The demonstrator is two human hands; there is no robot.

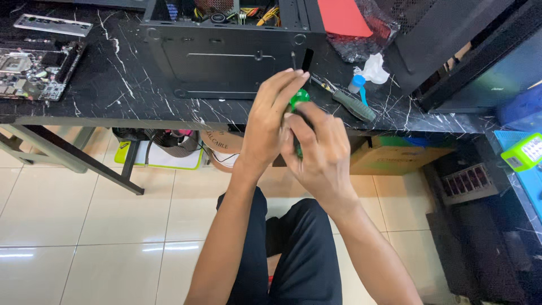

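Both my hands meet in front of the black marble-patterned table [113, 85], just below its front edge. My left hand [271, 121] wraps its fingers over the top of a small green object [299, 97]. From below and to the right, my right hand [316, 149] grips the same object. Most of the green object is hidden between my fingers, so its shape is unclear. A black computer case [226, 53] lies on the table right behind my hands.
A motherboard [34, 65] lies at the table's left end. A grey-handled screwdriver [350, 104] and a small white bottle with a blue cap [367, 76] lie right of the case. Boxes and cables sit under the table on the tiled floor.
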